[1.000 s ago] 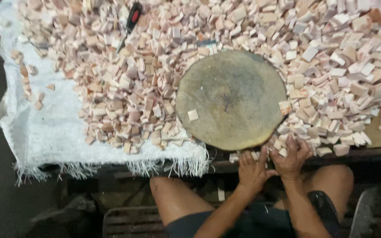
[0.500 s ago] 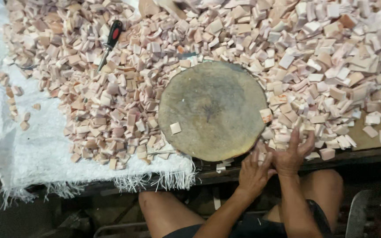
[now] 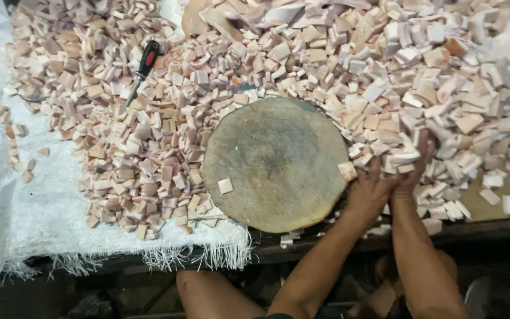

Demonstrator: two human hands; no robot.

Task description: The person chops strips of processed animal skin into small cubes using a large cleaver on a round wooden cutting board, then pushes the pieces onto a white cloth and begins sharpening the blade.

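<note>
White woven sheeting point(image 3: 42, 201) covers the bench. Left hand point(image 3: 372, 190) and right hand point(image 3: 413, 168), cupped together, scoop pale cut pieces point(image 3: 398, 155) at the round chopping block's point(image 3: 275, 163) three o'clock; a red-handled tool point(image 3: 143, 70) lies at ten o'clock.

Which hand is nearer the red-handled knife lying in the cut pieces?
Left. The left hand sits at the round wooden block's right edge; the right hand lies further right, away from the red-handled knife.

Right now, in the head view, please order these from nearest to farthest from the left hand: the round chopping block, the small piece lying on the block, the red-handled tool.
From the left hand:
1. Round chopping block, touching, just left.
2. Small piece, on the block's left part.
3. Red-handled tool, far upper left.
</note>
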